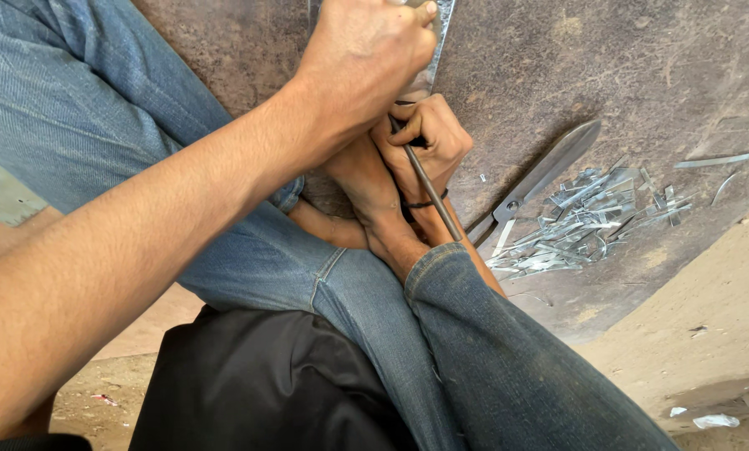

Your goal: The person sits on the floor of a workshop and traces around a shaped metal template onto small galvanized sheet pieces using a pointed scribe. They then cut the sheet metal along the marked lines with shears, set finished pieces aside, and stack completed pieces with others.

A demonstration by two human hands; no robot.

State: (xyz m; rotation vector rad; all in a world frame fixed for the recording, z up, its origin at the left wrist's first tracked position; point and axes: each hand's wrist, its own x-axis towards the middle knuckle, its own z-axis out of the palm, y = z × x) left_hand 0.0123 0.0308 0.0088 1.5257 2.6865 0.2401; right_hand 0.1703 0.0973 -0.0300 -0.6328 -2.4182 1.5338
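My left hand [366, 63] is clenched in a fist at the top of the view, pressing down on a strip of shiny sheet metal [431, 54] that runs out from under my knuckles; I cannot tell how much of the strip my fingers wrap around. My right hand [424, 138] is curled tight just below it, pinching a thin dark metal rod [431, 188] that slants down across my wrist toward my knee. The rod is slim, straight and dull grey, its upper end hidden inside my fingers. My bare foot [374, 196] lies between the two hands, beside the right one, resting on the brown mat [642, 58].

No box or tray is here; the scraps lie loose. A heap of small bright metal offcuts [579, 221] sits on the mat to my right, with a big pair of shears [541, 175] lying just beside it, blades shut. My jeans [324, 276] fill the lower middle, above a black cloth [257, 376].
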